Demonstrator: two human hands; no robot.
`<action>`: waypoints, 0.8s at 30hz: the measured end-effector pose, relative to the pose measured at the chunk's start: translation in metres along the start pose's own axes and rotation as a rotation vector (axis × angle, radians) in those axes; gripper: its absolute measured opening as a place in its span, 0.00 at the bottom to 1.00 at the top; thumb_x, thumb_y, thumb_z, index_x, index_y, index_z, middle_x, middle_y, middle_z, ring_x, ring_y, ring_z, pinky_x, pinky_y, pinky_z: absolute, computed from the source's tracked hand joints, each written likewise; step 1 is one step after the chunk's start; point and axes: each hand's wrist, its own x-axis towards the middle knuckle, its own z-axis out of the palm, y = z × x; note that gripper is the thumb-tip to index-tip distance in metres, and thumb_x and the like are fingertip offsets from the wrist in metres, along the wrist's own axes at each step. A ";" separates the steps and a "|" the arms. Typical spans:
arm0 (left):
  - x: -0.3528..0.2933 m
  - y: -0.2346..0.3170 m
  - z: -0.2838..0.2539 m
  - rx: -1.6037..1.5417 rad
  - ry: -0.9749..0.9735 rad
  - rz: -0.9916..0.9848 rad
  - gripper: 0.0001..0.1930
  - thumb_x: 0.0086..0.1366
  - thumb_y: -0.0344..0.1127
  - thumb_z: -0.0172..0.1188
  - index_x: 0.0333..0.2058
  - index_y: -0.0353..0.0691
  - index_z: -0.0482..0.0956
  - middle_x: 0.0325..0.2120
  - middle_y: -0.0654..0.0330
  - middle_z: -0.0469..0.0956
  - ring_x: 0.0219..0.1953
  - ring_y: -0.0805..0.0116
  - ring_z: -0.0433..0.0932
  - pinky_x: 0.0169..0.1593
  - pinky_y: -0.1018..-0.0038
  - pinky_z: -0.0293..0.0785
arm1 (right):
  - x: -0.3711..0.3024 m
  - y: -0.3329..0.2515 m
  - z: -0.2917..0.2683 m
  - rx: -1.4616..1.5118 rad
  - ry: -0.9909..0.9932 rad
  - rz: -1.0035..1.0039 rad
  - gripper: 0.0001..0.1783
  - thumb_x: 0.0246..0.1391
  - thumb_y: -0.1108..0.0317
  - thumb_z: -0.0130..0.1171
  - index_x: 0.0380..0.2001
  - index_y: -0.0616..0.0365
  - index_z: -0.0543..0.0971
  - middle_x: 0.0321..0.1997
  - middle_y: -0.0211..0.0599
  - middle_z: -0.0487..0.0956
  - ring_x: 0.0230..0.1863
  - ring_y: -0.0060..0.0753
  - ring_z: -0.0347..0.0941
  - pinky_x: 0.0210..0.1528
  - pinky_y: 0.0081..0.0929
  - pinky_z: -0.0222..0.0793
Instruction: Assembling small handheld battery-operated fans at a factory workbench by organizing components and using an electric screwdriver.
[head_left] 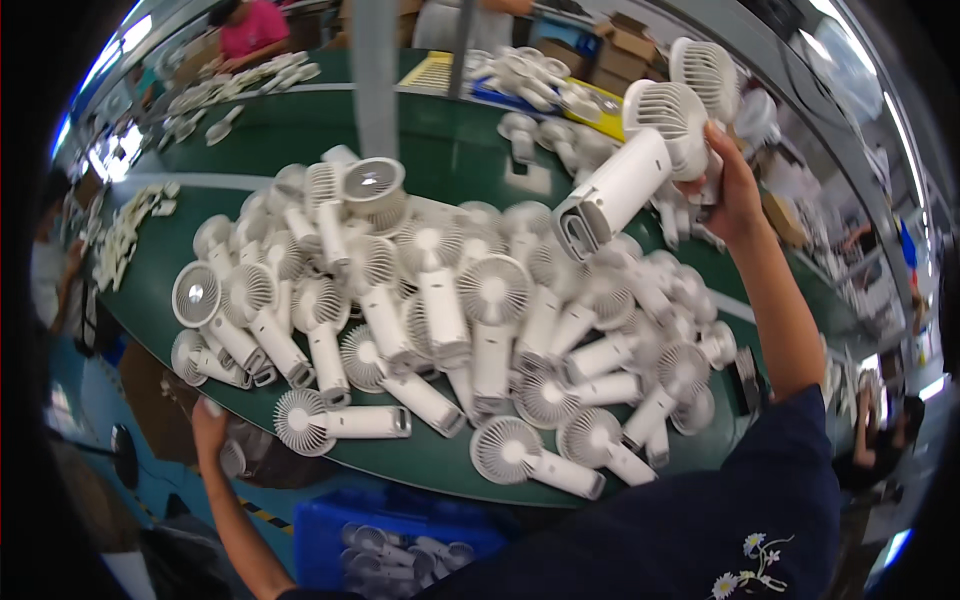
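My right hand (733, 190) is raised over the right side of the table, its fingers closed round white handheld fans. One held fan (625, 185) points its handle down to the left, and the head of a second fan (706, 75) shows just behind it. Below lies a large heap of similar white handheld fans (492, 300), heads and handles turned in many directions. My left hand (209, 428) is low at the table's front left edge, beside a brown box (160, 400). Its thumb shows, but the other fingers are mostly hidden, so its grip is unclear.
The heap rests on a green table (440, 480) with a curved-looking front edge. A blue crate (320, 535) holding more fans stands below it. Across the table are a grey post (376, 80), yellow trays (430, 72) and cardboard boxes (622, 55). Other people work around the far sides.
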 end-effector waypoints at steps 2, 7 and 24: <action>-0.045 0.029 -0.068 -0.205 0.127 -0.214 0.19 0.55 0.41 0.62 0.40 0.32 0.75 0.32 0.54 0.77 0.36 0.64 0.75 0.42 0.68 0.70 | -0.013 -0.004 -0.023 -0.020 0.007 0.044 0.20 0.52 0.54 0.57 0.41 0.57 0.70 0.30 0.26 0.73 0.21 0.13 0.64 0.18 0.10 0.60; -0.125 0.086 -0.133 -0.302 0.414 -0.305 0.22 0.57 0.44 0.63 0.38 0.26 0.74 0.33 0.56 0.78 0.33 0.70 0.76 0.39 0.75 0.72 | -0.047 0.004 -0.072 -0.192 0.013 0.183 0.23 0.47 0.56 0.63 0.41 0.58 0.69 0.29 0.26 0.73 0.20 0.12 0.65 0.17 0.11 0.62; -0.242 0.425 0.003 -1.448 0.146 -0.242 0.19 0.64 0.39 0.54 0.49 0.32 0.68 0.43 0.54 0.74 0.43 0.66 0.76 0.46 0.70 0.74 | -0.202 -0.026 -0.227 -0.331 -0.027 0.365 0.33 0.42 0.60 0.67 0.50 0.58 0.65 0.34 0.29 0.74 0.22 0.15 0.68 0.19 0.14 0.65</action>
